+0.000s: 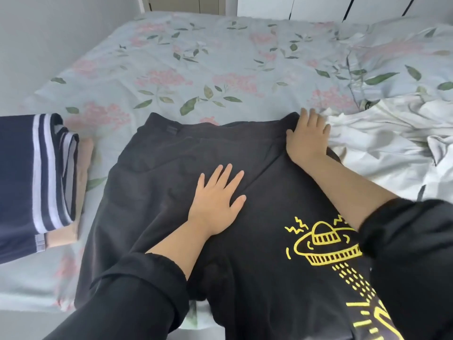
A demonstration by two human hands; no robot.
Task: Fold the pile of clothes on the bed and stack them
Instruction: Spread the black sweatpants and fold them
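A black garment (157,173) lies spread flat on the bed (196,69), its waistband toward the far side. My left hand (218,200) rests flat on its middle, fingers straight and spread. My right hand (307,136) presses flat on the garment's far right corner, fingers straight. At the left edge stands a stack of folded clothes (36,177): a navy piece with white stripes on top of a tan piece. White crumpled clothes (382,148) lie to the right.
The bed has a pale floral sheet. A rumpled floral duvet (404,57) is bunched at the far right. A grey wall (49,45) runs along the bed's left side. White cabinet doors (318,6) stand beyond the bed.
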